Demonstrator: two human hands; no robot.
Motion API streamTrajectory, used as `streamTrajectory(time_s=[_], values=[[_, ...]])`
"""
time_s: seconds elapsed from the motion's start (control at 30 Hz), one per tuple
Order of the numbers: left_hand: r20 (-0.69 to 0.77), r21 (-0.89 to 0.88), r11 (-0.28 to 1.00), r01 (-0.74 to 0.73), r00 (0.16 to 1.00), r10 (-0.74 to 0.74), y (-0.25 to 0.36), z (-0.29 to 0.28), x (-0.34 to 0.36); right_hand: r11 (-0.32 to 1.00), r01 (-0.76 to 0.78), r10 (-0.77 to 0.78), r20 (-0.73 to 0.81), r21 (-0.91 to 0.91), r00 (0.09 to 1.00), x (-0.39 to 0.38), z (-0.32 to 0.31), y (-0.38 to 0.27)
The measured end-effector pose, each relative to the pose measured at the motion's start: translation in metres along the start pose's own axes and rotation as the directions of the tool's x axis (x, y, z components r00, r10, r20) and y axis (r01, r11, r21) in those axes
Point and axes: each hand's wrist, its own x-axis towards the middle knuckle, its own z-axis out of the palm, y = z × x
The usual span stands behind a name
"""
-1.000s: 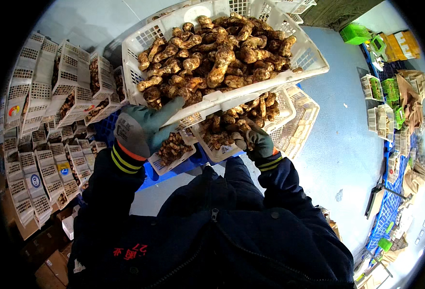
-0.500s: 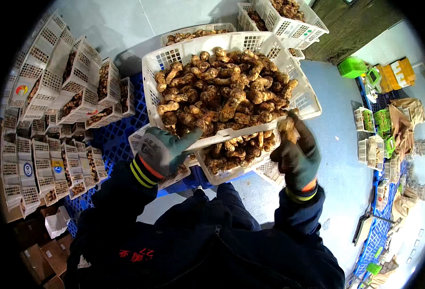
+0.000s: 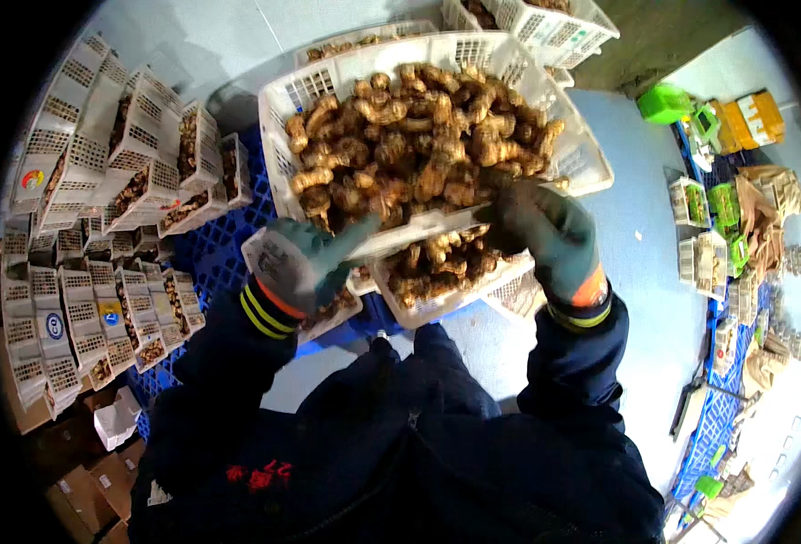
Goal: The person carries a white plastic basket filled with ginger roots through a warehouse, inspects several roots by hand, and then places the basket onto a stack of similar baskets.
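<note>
A white plastic crate (image 3: 591, 170) heaped with brown, stubby mushrooms (image 3: 410, 136) is before me, tipped slightly. My left hand (image 3: 302, 263), in a grey-green work glove, grips its near rim at the left, thumb lying over the edge. My right hand (image 3: 546, 231), gloved alike, is at the near right rim, its fingertips over the mushrooms. Those fingers are dark and blurred, so whether they hold a mushroom is not visible. Beneath the near rim sits a lower white crate (image 3: 410, 319) with more mushrooms.
Stacked white crates (image 3: 151, 195) of mushrooms stand at the left on a blue pallet (image 3: 210, 263). More crates (image 3: 559, 36) are at the far side. To the right, green baskets (image 3: 664, 103) and brown cloths (image 3: 768, 195) line the wall. Cardboard boxes (image 3: 83, 494) lie lower left.
My right hand has moved left onto the near rim and the mushrooms; the mushroom it held no longer shows. The top crate has shifted slightly away, with my left hand still on it.
</note>
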Motion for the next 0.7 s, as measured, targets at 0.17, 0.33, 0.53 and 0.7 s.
streamTrajectory(time_s=[0.17, 0.33, 0.53, 0.7], values=[[-0.149, -0.077, 0.994, -0.08, 0.987, 0.068, 0.012, 0.018, 0.011, 0.916, -0.324, 0.349, 0.072, -0.238, 0.934, -0.05, 0.007, 0.126], [-0.013, -0.04, 0.999, -0.007, 1.0, 0.006, 0.013, 0.014, 0.005, 0.335, -0.36, 0.105, -0.345, -0.871, 0.933, 0.016, 0.051, 0.17], [-0.004, -0.029, 0.998, -0.056, 0.998, 0.056, 0.028, 0.014, 0.026, 0.416, -0.28, 0.012, -0.303, -0.865, 0.953, 0.088, 0.052, 0.223], [-0.01, -0.03, 0.998, -0.053, 0.999, 0.053, 0.013, 0.018, 0.013, 0.995, -0.03, 0.06, -0.322, 0.095, 0.945, 0.095, 0.051, 0.265]])
